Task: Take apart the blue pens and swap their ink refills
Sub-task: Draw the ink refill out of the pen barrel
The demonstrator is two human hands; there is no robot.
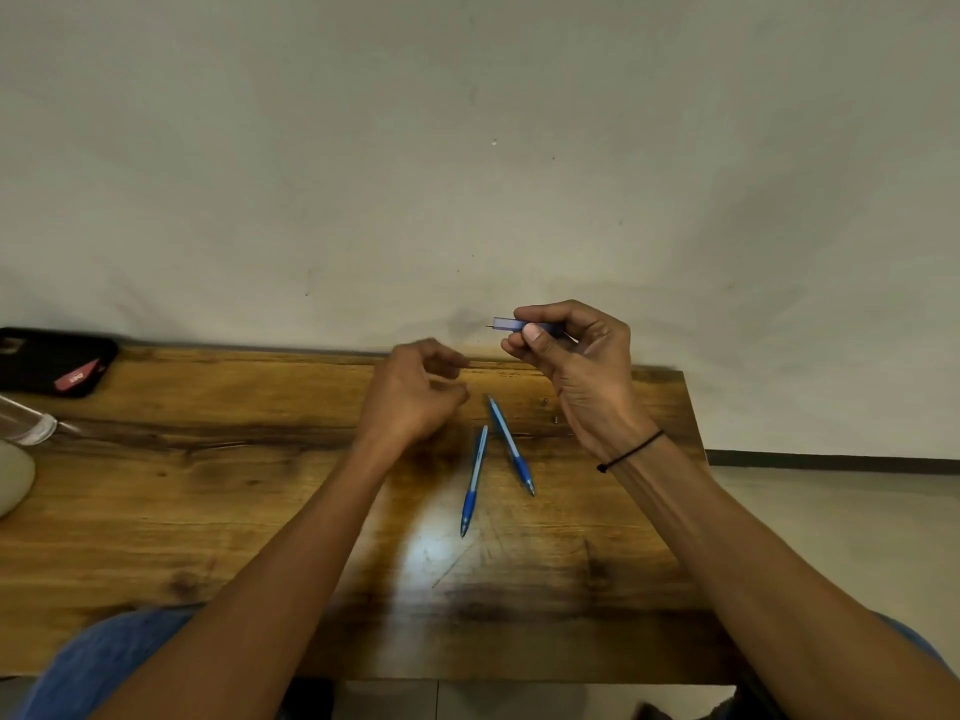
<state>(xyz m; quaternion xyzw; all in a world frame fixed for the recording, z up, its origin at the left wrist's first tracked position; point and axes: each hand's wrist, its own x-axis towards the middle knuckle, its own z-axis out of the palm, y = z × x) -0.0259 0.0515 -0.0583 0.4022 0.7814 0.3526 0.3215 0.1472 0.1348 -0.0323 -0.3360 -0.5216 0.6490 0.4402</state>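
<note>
A translucent blue pen piece (511,324) is pinched in the right hand (576,356), raised above the far edge of the desk (208,485). The left hand (415,392) is loosely curled, blurred; whether anything is held cannot be told. Two blue pens (474,480) (511,446) lie between the forearms, tips near.

2 blue pens (474,480) (510,445) flat on table, tips toward viewer, near-touching.
</note>
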